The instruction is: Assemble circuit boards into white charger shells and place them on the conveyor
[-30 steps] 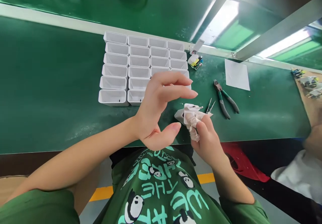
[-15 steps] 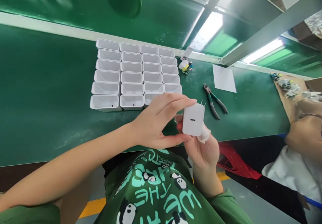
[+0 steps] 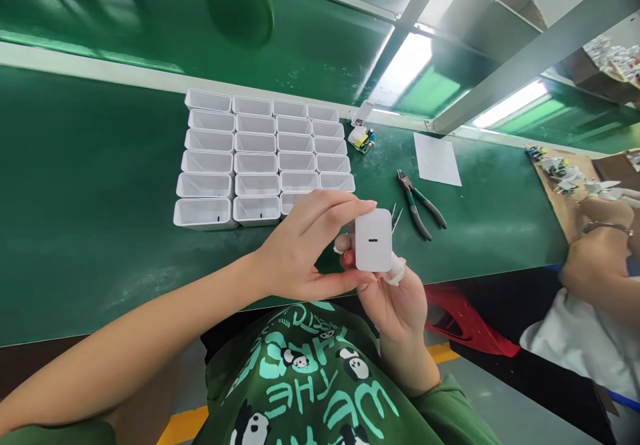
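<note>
Pinching white housing (image 3: 373, 248) | left grip (image 3: 305, 248): top and bottom | right grip (image 3: 397, 305): behind

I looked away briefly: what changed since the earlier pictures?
The left hand, open and empty at first, has closed on the small white plastic box, whose dark-slotted face has turned toward the camera. The right hand is now behind it, grip partly hidden. The green-handled metal pliers and rows of white rectangular bins stayed put.
</note>
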